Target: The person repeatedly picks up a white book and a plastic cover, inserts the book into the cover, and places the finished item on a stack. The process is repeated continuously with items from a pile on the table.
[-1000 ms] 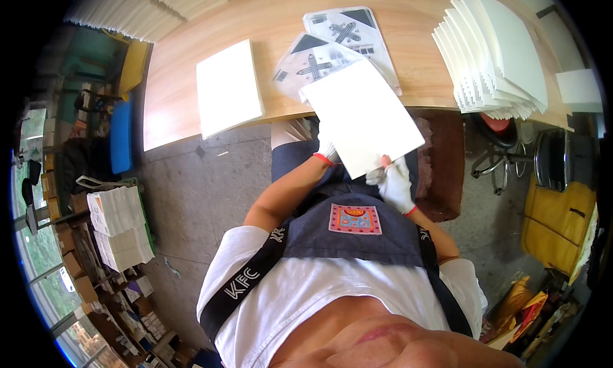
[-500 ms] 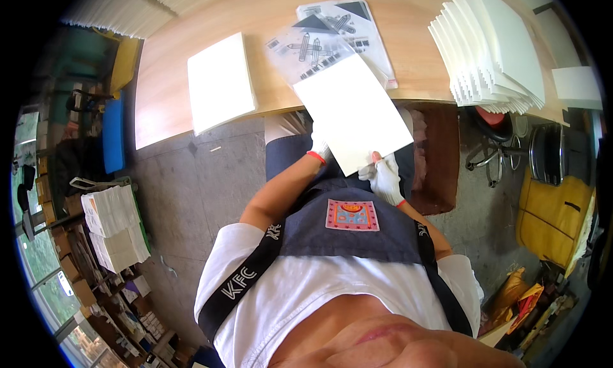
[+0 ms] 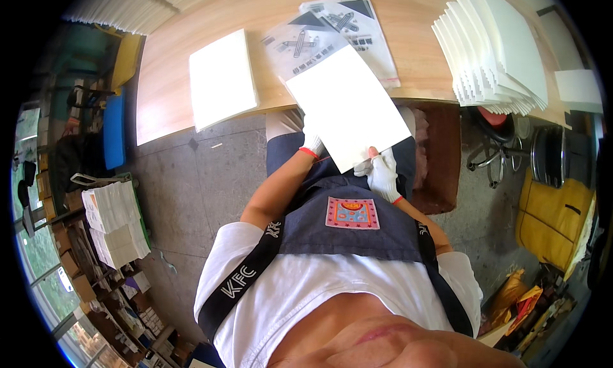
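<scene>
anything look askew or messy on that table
Mostly tidy. The printed plastic sleeves lie crooked and overlapping, and the fanned white stack at the right juts past the table edge. The white sheet is tilted only because both gloved hands hold it.

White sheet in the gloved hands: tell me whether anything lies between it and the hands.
Nothing visible does. The left hand and right hand both grip the white sheet directly at its near edge.

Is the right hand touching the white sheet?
Touching. The head view shows the gloved right hand gripping the white sheet's lower edge, thumb lying on its face.
</scene>
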Action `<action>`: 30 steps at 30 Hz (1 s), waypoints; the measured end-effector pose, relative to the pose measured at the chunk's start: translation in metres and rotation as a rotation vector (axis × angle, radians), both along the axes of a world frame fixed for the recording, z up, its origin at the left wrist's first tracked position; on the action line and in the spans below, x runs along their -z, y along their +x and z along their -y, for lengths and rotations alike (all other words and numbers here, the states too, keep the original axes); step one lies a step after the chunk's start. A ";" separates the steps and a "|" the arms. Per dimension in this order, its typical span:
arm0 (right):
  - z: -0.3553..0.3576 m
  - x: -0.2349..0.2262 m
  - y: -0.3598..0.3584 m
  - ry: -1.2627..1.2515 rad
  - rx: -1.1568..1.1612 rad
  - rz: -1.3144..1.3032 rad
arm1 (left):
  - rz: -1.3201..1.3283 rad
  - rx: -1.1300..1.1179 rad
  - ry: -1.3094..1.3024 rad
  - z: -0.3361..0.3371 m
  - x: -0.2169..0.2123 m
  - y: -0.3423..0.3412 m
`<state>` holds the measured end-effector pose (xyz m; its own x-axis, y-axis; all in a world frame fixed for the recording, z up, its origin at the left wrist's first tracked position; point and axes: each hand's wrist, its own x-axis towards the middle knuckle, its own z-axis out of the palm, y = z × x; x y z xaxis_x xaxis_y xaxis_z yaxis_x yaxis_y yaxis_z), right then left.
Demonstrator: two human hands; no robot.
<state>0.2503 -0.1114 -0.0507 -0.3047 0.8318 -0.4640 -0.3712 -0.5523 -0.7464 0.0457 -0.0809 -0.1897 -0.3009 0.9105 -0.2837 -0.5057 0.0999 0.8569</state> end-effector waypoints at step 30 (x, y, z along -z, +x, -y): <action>-0.077 -0.017 -0.040 0.314 -0.596 0.485 | 0.003 0.066 -0.327 0.035 -0.097 -0.014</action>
